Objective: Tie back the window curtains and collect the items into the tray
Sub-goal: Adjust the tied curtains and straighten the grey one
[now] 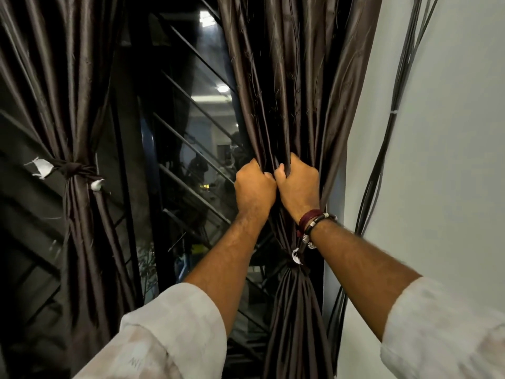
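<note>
Two dark brown satin curtains hang at a window. The left curtain [68, 105] is gathered by a knotted dark tie-back [72, 168] with white ends. The right curtain [295, 91] is cinched lower down by its own tie-back [293, 265]. My left hand [254, 187] and my right hand [297, 184] sit side by side above that tie, both gripping folds of the right curtain, fingers curled into the fabric. The right wrist wears dark bracelets. No tray is in view.
Between the curtains the window glass [191, 132] shows slanted dark bars and reflected lights. A white wall [451, 132] stands at the right, with a bundle of black cables [382, 173] running down it beside the curtain.
</note>
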